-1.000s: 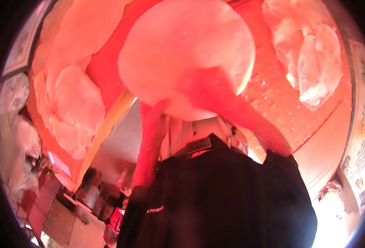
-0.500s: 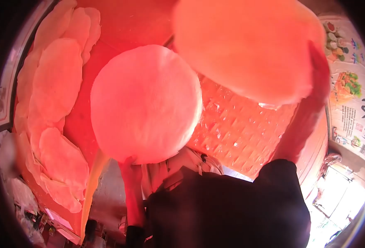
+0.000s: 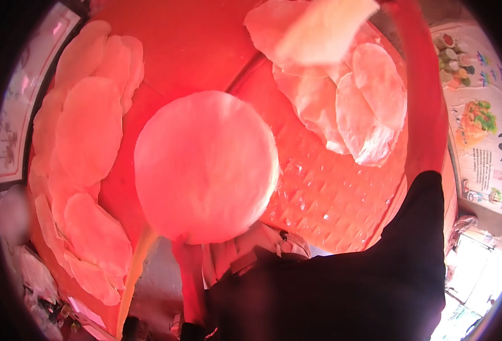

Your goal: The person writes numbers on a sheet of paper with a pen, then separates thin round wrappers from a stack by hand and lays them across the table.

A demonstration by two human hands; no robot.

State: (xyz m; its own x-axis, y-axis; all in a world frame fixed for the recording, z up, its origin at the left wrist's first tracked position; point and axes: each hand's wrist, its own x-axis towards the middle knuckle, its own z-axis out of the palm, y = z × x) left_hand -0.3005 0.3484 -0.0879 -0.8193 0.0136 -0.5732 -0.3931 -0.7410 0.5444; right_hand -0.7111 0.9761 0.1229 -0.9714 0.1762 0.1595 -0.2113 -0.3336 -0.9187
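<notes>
A thick-edged round of thin, pale flatbread or dough sheets [image 3: 205, 165] lies before me, over the middle of the red surface. My left hand [image 3: 187, 245] grips its near edge; the fingers beneath are hidden. At the top right, my right hand [image 3: 388, 3] reaches far out, partly cut off by the view. From it hangs a single thin sheet [image 3: 327, 31], smeared by motion and folded edge-on. Below that sheet, several overlapping round sheets [image 3: 370, 96] are spread on the quilted red surface. Another overlapping row of sheets [image 3: 89, 131] runs down the left side.
The red quilted cover [image 3: 319, 199] extends under the work. A yellow-orange edge strip [image 3: 132, 278] drops away at lower left. On the right stands a printed poster or box [image 3: 481, 125] with food pictures. Plastic bags [image 3: 38, 275] sit at far left.
My right hand has swung the large sheet up and away, uncovering the spread sheets at right. The round in my left hand appears slightly lower as the view has shifted.
</notes>
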